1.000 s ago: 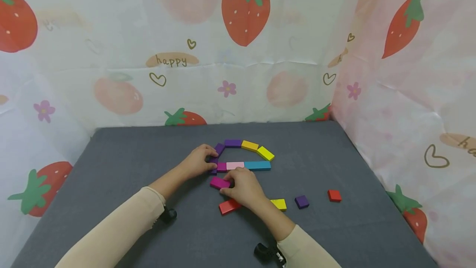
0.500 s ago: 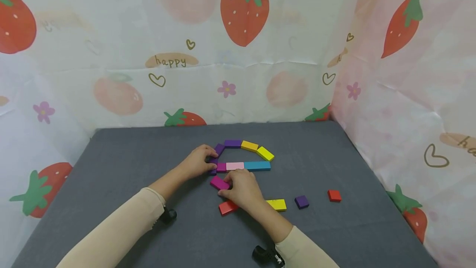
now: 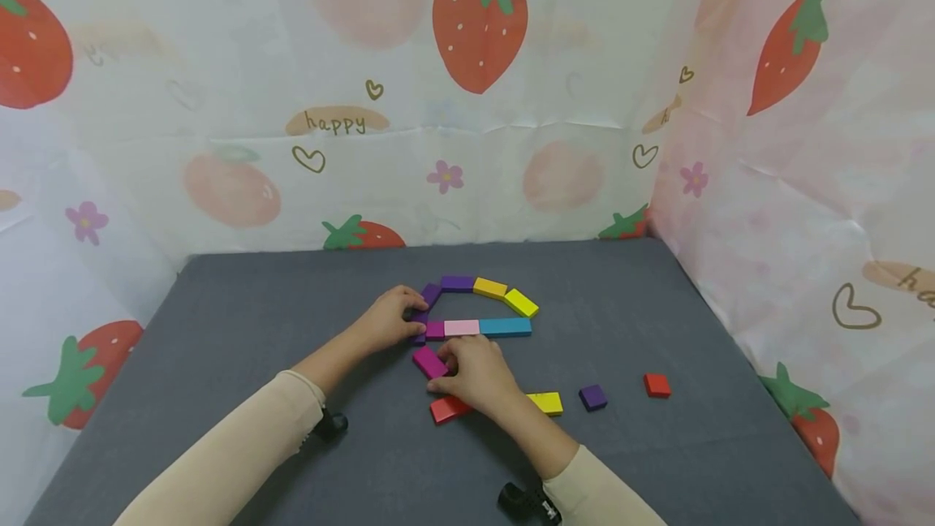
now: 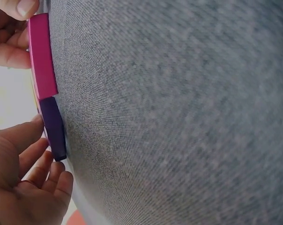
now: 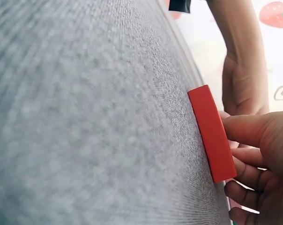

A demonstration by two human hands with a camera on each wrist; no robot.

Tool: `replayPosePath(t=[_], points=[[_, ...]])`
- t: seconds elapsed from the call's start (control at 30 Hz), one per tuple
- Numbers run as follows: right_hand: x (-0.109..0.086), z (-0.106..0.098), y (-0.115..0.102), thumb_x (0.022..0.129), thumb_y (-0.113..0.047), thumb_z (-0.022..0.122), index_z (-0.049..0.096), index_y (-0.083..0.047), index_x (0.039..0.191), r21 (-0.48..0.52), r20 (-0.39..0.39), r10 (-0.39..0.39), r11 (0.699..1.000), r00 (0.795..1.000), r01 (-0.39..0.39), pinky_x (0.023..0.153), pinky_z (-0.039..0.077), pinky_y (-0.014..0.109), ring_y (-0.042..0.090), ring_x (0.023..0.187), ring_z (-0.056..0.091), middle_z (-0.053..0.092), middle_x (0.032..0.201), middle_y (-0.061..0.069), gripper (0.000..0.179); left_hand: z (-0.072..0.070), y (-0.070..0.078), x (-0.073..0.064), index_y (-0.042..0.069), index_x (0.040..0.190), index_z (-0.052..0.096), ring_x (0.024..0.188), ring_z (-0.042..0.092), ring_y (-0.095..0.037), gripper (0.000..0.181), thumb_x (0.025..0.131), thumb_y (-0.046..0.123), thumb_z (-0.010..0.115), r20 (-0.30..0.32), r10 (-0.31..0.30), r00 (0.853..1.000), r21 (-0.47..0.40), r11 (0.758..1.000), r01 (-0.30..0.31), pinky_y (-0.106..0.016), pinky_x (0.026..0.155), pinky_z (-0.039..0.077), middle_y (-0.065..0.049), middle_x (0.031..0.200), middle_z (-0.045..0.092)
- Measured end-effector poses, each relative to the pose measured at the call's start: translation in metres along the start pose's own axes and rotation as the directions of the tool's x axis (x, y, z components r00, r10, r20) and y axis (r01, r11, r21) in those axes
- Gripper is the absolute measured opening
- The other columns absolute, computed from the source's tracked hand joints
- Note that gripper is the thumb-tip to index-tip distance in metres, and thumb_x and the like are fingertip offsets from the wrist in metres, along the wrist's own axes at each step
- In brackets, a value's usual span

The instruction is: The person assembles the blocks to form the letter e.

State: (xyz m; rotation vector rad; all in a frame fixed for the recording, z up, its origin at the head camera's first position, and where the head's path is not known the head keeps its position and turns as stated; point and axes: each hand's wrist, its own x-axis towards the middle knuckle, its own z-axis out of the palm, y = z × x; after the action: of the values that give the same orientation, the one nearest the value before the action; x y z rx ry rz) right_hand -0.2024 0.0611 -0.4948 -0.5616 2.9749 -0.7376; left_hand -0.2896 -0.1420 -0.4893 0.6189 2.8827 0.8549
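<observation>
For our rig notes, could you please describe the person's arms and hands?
The person wears plain cream fabric sleeves, with a small black device beside each cuff; the right device bears pale marks. The left hand and right hand are ungloved.

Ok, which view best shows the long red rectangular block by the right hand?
Right wrist: the red block shows end to end. Head view: partly hidden by the right hand. Left wrist: not visible.

Soft, even light brightens the head view, with diffuse shadows under both beige-sleeved arms (image 3: 226,449) on the dark grey cloth-covered surface (image 3: 701,453). In both wrist views, the nearest weave blurs and the white strawberry-print fabric backdrop (image 3: 241,71) looks washed out.
</observation>
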Motion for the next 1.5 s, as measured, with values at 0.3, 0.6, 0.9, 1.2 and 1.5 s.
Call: replayPosePath(t=[0.3,0.6,0.9,1.2,1.5], points=[[0.003,0.001,0.000,0.079,-0.049,0.086,0.076,-0.021,0.114,-0.024,0.001,-0.016,1.000,1.000,0.016,0.084,0.042,0.035,0.012,0.090,0.054,0.065,0.085,-0.011,0.045,-0.002,0.002,0.000,0.001,0.121,0.073,0.127,0.055,-0.035,0.034,0.092,0.018,0.078,-0.008,-0.005,1.000,0.004,1.000,0.005,-0.052,0.112,0.041,-0.016,0.131,0.061],[0.004,0.000,-0.003,0.080,-0.050,0.086,0.076,-0.020,0.114,-0.018,0.004,-0.007,1.000,1.000,0.007,0.084,0.041,0.035,0.012,0.089,0.055,0.066,0.086,-0.011,0.046,-0.003,0.003,-0.001,0.000,0.121,0.073,0.128,0.055,-0.036,0.034,0.092,0.017,0.078,-0.004,-0.015,1.000,-0.014,1.000,0.015,-0.052,0.112,0.041,-0.017,0.132,0.060],[0.004,0.003,-0.006,0.079,-0.050,0.086,0.077,-0.021,0.113,-0.020,-0.006,-0.001,1.000,1.000,0.001,0.082,0.040,0.034,0.009,0.085,0.053,0.063,0.082,-0.012,0.046,-0.002,0.003,-0.002,0.000,0.121,0.073,0.128,0.055,-0.036,0.034,0.092,0.017,0.078,-0.002,-0.008,1.000,-0.005,1.000,0.008,-0.052,0.112,0.041,-0.017,0.132,0.060],[0.004,0.002,-0.009,0.080,-0.050,0.086,0.077,-0.020,0.111,-0.022,-0.016,0.001,1.000,1.000,-0.001,0.082,0.040,0.035,0.010,0.084,0.054,0.063,0.080,-0.012,0.045,-0.002,0.005,-0.003,0.000,0.122,0.072,0.128,0.055,-0.036,0.035,0.093,0.016,0.077,0.008,-0.002,1.000,0.007,1.000,0.002,-0.052,0.111,0.041,-0.017,0.132,0.060],[0.004,0.004,-0.010,0.080,-0.051,0.085,0.076,-0.020,0.112,-0.038,-0.022,-0.003,0.999,1.000,0.002,0.081,0.040,0.034,0.010,0.082,0.053,0.062,0.078,-0.012,0.046,-0.003,0.005,-0.002,0.000,0.122,0.072,0.128,0.055,-0.037,0.034,0.093,0.017,0.077,0.005,0.016,1.000,0.028,0.999,-0.016,-0.053,0.111,0.041,-0.017,0.132,0.060]])
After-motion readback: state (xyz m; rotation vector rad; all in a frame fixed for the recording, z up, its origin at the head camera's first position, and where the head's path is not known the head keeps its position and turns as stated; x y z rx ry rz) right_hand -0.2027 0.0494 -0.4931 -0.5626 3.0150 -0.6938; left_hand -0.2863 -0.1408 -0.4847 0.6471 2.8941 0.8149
